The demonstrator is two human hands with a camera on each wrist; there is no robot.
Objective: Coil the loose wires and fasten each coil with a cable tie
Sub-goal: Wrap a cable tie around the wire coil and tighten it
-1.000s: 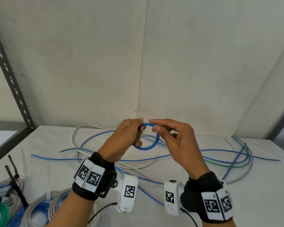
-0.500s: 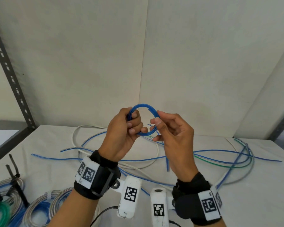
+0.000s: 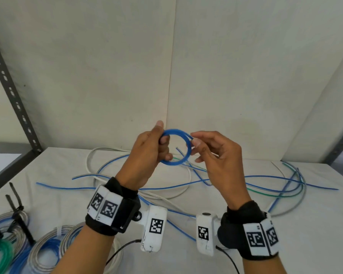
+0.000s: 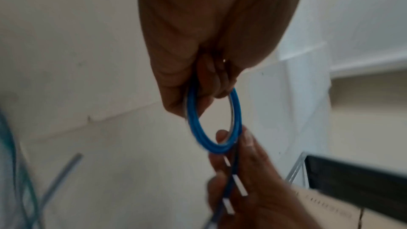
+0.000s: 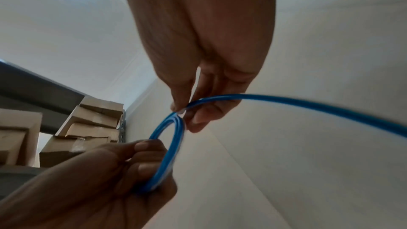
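A small blue wire coil [image 3: 181,161] of a few turns is held up above the table, between both hands. My left hand [image 3: 156,147] grips the coil's left side, thumb on top and fingers curled through the ring [image 4: 191,119]. My right hand [image 3: 203,144] pinches the coil's right side between thumb and forefinger [image 5: 182,111], where the free blue tail [image 5: 308,105] runs off toward the right. More loose wires [image 3: 255,184], blue, green and grey, lie spread on the white table [image 3: 315,224] beneath.
Finished coils [image 3: 46,248] in grey, blue and green lie at the table's front left, with black cable ties [image 3: 18,212] standing up from them. A white cable loop [image 3: 139,194] lies under the hands. A grey shelf upright [image 3: 10,89] rises on the left.
The coil, raised half a second ago, has dropped a little and turned more face-on. My right hand has shifted along the ring to its right side, laying on more wire.
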